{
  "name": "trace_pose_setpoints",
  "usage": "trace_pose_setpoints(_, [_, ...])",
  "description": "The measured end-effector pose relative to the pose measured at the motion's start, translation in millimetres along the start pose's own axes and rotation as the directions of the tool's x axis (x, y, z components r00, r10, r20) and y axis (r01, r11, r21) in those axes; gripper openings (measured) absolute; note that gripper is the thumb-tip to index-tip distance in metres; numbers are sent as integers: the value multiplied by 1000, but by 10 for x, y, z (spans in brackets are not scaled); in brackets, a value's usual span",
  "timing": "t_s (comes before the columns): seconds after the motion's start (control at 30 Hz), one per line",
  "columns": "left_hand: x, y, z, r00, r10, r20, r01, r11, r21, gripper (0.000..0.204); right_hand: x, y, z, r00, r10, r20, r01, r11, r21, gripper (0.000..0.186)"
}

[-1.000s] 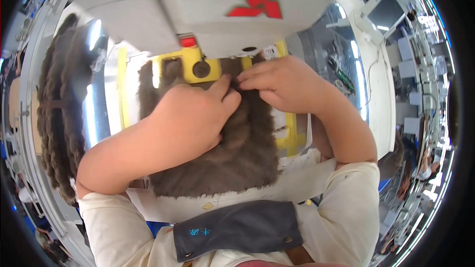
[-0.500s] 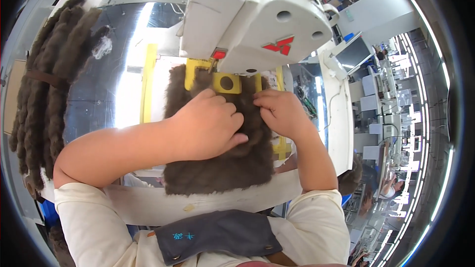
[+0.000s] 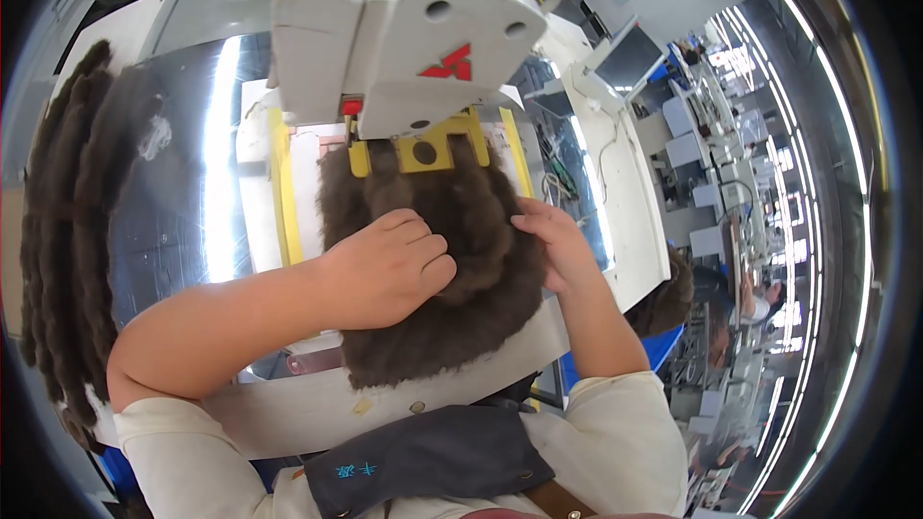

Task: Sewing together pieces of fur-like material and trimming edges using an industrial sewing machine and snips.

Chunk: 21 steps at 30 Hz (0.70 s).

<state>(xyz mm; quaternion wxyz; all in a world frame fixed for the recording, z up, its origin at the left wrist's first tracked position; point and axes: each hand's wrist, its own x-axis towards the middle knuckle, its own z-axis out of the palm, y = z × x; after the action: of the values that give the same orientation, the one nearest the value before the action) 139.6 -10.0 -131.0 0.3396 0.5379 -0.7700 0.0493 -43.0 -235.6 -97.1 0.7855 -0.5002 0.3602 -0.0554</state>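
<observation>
A shaggy brown fur piece point(image 3: 461, 332) lies under the head of a white sewing machine point(image 3: 385, 29). A yellow clamp plate point(image 3: 425, 156) with a round hole presses on its far end, and a raised fur band curves across its top. My left hand point(image 3: 389, 269) rests on the left middle of the fur with its fingers curled into the pile. At the right edge, my right hand point(image 3: 562, 245) has its fingers bent around the border of the same piece. Some of its fingertips are hidden.
Long brown fur strips point(image 3: 72, 221) lie bundled at the left on the shiny metal tabletop point(image 3: 183, 202). Yellow strips point(image 3: 286, 192) flank the work area. A monitor point(image 3: 625, 62) stands beyond the table at the right. More brown fur point(image 3: 665, 293) sits by the right edge.
The view has shifted, so the machine appears farther left. The fur's near end has swung rightward and the clamp now sits tilted. Both hands have slid nearer to me, away from the clamp.
</observation>
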Motion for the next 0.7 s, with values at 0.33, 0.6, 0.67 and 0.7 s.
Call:
trace_pose_setpoints(0.33, [128,328,-79,961,263,85,-249,957,-147,19,-400,616,-118,895,-409,179,419,629,-655,24])
trace_pose_setpoints(0.6, [79,509,-48,939,307,158,-303,952,-46,36,-913,209,-392,829,-549,107,397,443,-804,22])
trace_pose_setpoints(0.67, [36,452,26,977,198,76,-199,980,8,50,-1097,51,-540,786,-614,70,462,509,-726,24])
trace_pose_setpoints(0.7, [34,446,33,984,153,92,-155,988,14,53,-1227,-63,-609,745,-666,46,535,554,-637,26])
